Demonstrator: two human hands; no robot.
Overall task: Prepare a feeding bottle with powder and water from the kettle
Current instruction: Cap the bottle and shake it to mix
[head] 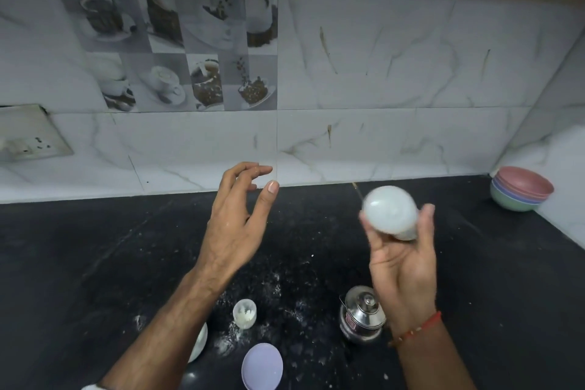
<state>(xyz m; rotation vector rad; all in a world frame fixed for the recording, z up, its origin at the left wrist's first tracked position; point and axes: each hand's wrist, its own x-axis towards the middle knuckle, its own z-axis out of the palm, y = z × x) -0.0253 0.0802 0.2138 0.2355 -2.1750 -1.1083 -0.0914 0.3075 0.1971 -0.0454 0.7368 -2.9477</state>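
Note:
My right hand grips the feeding bottle up in the air over the black counter; the bottle looks milky white and motion-blurred, its base turned towards me. My left hand hovers to the left of it at the same height, fingers relaxed and spread, holding nothing. Below my right wrist a small steel kettle with a knobbed lid stands on the counter. A small clear cap with white powder in it sits on the counter below my left forearm.
White powder is scattered over the black counter around the cap. A lilac lid lies near the front edge, and a white bowl is partly hidden under my left arm. Stacked coloured bowls stand in the far right corner. A wall socket is at left.

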